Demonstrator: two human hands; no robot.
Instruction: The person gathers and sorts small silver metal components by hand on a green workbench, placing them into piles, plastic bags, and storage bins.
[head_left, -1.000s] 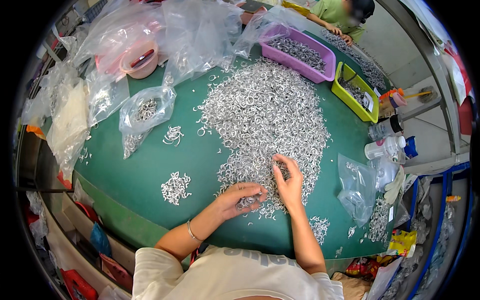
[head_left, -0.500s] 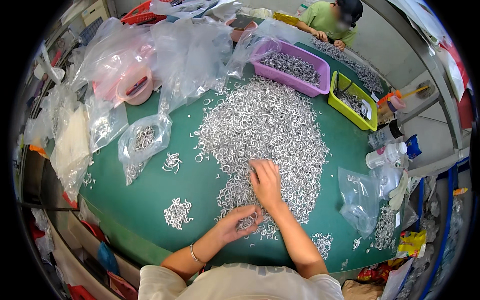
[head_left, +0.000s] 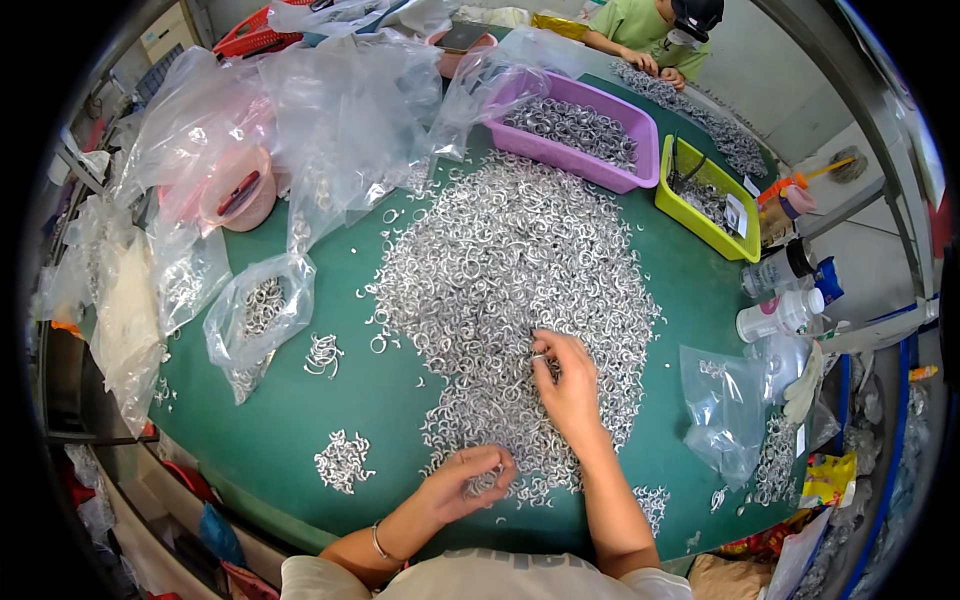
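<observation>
1. Rings [head_left: 500, 250], too many to count, form one large silver heap on the middle of the green table [head_left: 265, 425].
2. Two bare hands work at it: the left hand [head_left: 468, 483] at the heap's near edge, fingers curled around a few rings, their number hidden; the right hand [head_left: 568, 385] over the heap's near right, thumb and forefinger together, seemingly on one ring [head_left: 540, 355].
3. Two small piles lie left: one near [head_left: 343, 462], one farther [head_left: 322, 356].
4. Two trays holding rings stand far right: one purple [head_left: 560, 162], one yellow-green [head_left: 700, 229].
5. One pink bowl [head_left: 250, 207] sits far left, one open clear bag [head_left: 225, 330] of rings nearer.
6. One co-worker [head_left: 640, 30] sits far right.
</observation>
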